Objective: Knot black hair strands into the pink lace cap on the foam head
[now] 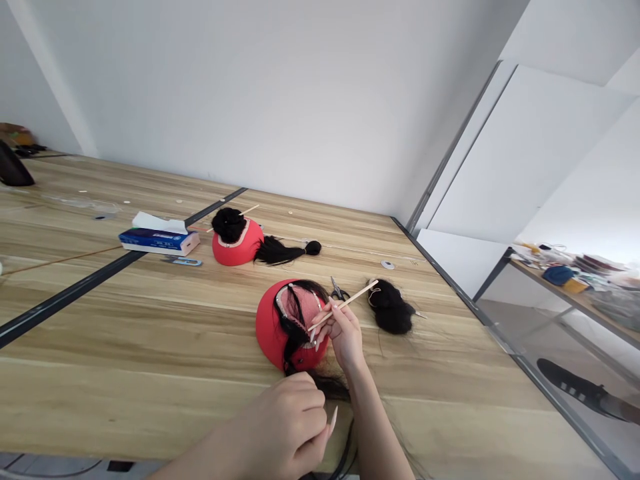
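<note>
A red head form [270,331] sits on the wooden table in front of me, with a pale net cap edged with pins and loose black hair [295,333] on it. My right hand [343,330] is at the form's right side, its fingers pinching a thin wooden stick [357,294]. The stick's lower tip meets the cap's edge. Nearer to me, my left hand [295,417] is closed, knuckles up, just below the form. Long black hair runs behind it; what its fingers grip is hidden.
Scissors [339,291] and a bundle of black hair [393,308] lie right of the form. Behind stands a second red form [237,248] with a hair bun and a ponytail. A tissue box [160,239] and a blue cutter [187,262] lie left. A shelf [575,287] holds clutter.
</note>
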Demonstrator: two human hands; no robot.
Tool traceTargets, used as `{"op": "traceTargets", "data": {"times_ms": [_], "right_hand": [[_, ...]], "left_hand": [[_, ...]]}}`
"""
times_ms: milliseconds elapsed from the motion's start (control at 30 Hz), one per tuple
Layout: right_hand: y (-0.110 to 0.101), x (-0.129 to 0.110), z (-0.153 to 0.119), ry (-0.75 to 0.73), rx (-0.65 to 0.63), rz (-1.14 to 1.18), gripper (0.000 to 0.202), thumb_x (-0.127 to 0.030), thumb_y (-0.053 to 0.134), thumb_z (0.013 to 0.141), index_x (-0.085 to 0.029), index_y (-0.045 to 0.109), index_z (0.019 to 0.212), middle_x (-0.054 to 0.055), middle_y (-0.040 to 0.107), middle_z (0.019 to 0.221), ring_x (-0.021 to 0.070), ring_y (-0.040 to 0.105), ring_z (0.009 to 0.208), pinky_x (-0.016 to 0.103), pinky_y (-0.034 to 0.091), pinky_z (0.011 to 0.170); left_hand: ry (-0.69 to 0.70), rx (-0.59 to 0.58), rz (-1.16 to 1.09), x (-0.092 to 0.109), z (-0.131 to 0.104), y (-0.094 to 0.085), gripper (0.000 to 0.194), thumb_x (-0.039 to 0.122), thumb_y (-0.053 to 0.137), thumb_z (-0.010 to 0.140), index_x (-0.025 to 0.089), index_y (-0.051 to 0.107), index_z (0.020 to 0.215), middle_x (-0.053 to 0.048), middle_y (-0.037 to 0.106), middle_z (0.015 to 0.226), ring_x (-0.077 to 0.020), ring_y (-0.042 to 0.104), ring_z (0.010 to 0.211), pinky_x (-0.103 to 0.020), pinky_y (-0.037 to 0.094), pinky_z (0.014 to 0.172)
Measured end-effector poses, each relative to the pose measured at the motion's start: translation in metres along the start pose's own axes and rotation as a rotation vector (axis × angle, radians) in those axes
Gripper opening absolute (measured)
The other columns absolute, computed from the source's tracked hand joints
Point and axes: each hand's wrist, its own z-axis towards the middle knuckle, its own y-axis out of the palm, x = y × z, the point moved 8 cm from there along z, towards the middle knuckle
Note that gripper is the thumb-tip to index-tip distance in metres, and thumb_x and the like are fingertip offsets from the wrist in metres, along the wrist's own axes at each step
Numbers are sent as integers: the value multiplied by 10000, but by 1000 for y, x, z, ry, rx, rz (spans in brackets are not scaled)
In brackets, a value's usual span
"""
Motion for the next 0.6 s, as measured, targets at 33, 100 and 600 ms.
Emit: {"op": "traceTargets", "data": {"times_ms": [33, 100, 600], "right_hand": [[0, 0, 0, -2, -9, -1, 284, -439, 713, 789, -179, 600, 783, 56, 740, 649, 150, 644, 447, 199, 495, 349], [0, 0, 1, -5, -31, -5, 292, -447, 711, 792, -179, 594, 785, 57, 738, 646, 148, 640, 438, 198, 495, 350], [-6, 7, 6, 40, 35, -8, 387, -485, 795, 705, -161, 585, 731, 61, 742, 624, 111, 592, 356, 172, 477, 298]], "left_hand": [[6, 4, 1, 0, -1, 0, 279, 95, 487, 855, 186, 449, 593, -1, 503, 585, -135, 379, 564, -311, 328, 541], [16, 14, 8, -1, -3, -2, 279, 88, 478, 855, 187, 434, 597, 5, 493, 581, -133, 373, 559, -306, 325, 548], [-210, -89, 26, -39, -22, 2, 300, 114, 422, 939, 168, 421, 644, 8, 511, 656, -119, 439, 628, -265, 323, 604]]}}
